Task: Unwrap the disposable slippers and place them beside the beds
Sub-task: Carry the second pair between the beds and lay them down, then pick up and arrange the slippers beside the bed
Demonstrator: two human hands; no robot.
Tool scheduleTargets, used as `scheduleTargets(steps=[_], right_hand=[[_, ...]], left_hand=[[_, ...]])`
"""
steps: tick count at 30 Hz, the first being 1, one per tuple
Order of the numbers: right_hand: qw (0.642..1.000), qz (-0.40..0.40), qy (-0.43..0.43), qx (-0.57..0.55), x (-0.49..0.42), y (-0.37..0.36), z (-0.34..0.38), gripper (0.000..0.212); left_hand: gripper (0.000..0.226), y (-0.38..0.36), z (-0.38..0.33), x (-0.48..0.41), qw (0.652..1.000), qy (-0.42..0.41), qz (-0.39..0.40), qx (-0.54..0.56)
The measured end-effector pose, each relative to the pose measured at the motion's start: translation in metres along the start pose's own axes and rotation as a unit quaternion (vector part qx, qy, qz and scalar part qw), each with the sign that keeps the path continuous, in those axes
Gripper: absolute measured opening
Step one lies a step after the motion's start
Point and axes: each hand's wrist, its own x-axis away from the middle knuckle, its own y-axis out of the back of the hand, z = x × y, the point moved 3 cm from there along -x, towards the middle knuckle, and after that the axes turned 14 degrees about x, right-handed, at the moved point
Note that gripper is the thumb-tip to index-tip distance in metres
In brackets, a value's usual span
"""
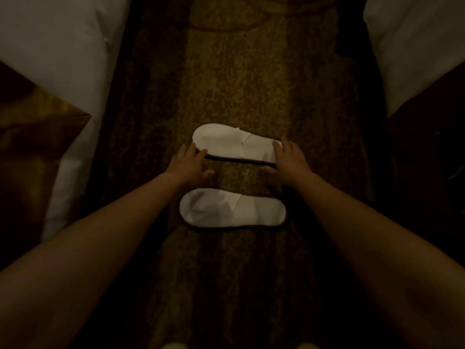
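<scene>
Your forearms reach fwd over the near slipper [234, 210], unwrapped, flat on the carpet [251, 84] btwn left bed [63, 59] and right bed [415, 46]. Far slipper [234, 144] lies just beyond it. Left hand [191, 162] and right hand [289, 157] rest straight fingers on its two ends, thumbs splayed, nothing clamped. Looks like placement step, final squaring. Next: nudge it parallel w/ the near one, then lift off w/o dragging.

The carpet [251, 84] runs as an aisle hemmed by the left bed [55, 59] and the right bed [415, 46]. Across its middle lie the far slipper [226, 144] and the near slipper [251, 212] — a bare strip between them — with open carpet beyond, toward its far edge.
</scene>
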Motion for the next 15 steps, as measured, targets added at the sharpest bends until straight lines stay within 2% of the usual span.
scheduleTargets(steps=[4, 7, 15], right_hand=[[0.998, 0.059, -0.008, -0.031, 0.061, 0.035, 0.014, 0.080], [0.993, 0.093, -0.019, -0.069, 0.113, 0.074, 0.010, 0.078], [0.982, 0.146, -0.058, -0.102, 0.260, 0.206, -0.022, 0.079]], left_hand=[[0.071, 0.033, -0.022, 0.051, 0.999, -0.011, 0.029, -0.007], [0.066, 0.063, -0.050, 0.096, 0.998, 0.010, 0.057, 0.018], [0.062, 0.155, -0.145, 0.233, 0.992, -0.005, 0.126, 0.028]])
